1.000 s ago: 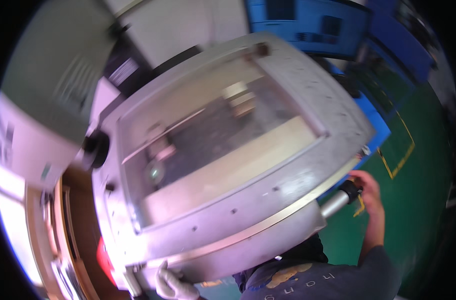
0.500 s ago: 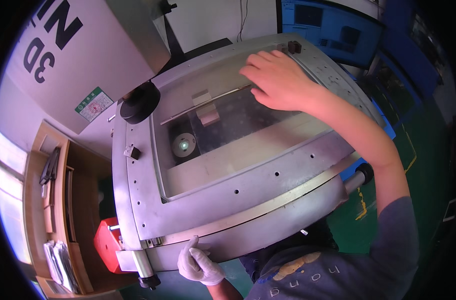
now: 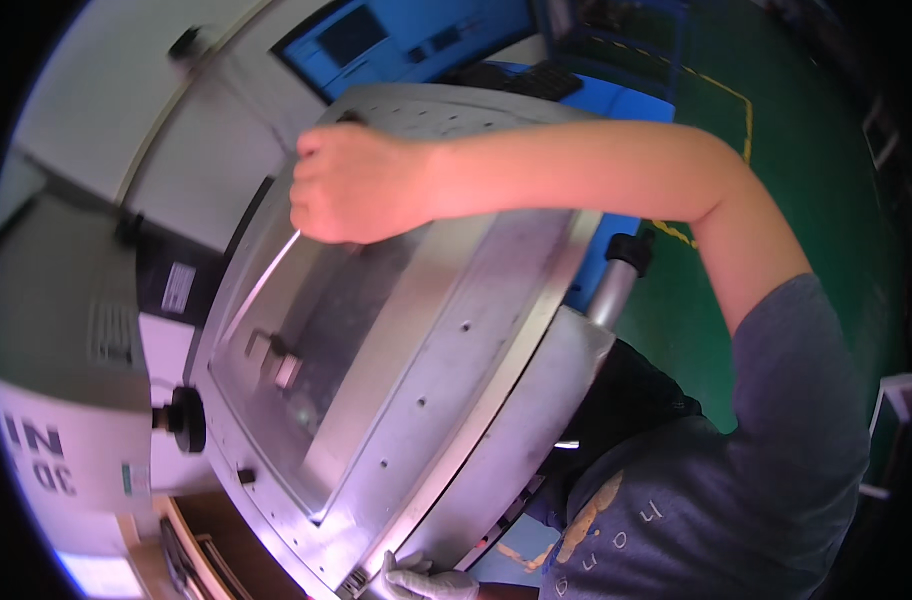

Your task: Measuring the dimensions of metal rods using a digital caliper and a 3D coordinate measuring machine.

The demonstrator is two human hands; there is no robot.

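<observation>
My bare right hand point(image 3: 361, 185) is closed in a fist above the far part of a glass-topped metal stage point(image 3: 422, 402). From under the fist runs a thin metal rod point(image 3: 264, 283), slanting down toward the far left corner of the glass. On the glass, near the rod's lower end, stands a small metal block point(image 3: 287, 371), blurred. My left hand point(image 3: 431, 583), in a white glove, is at the stage's near left edge at the bottom of the view. Its fingers are stretched out and partly cut off, with nothing seen in them.
At the left stands a large white and grey machine housing point(image 3: 66, 400) with a black round knob point(image 3: 186, 420). A monitor point(image 3: 406, 45) and keyboard point(image 3: 526, 80) are beyond the stage. A black-capped cylindrical handle point(image 3: 621, 270) sticks out at the near right corner. Wooden shelving point(image 3: 216, 550) is at lower left.
The view has turned to the right. My right hand has closed into a fist on the rod, which no longer lies across the block. My left hand stays by the near edge.
</observation>
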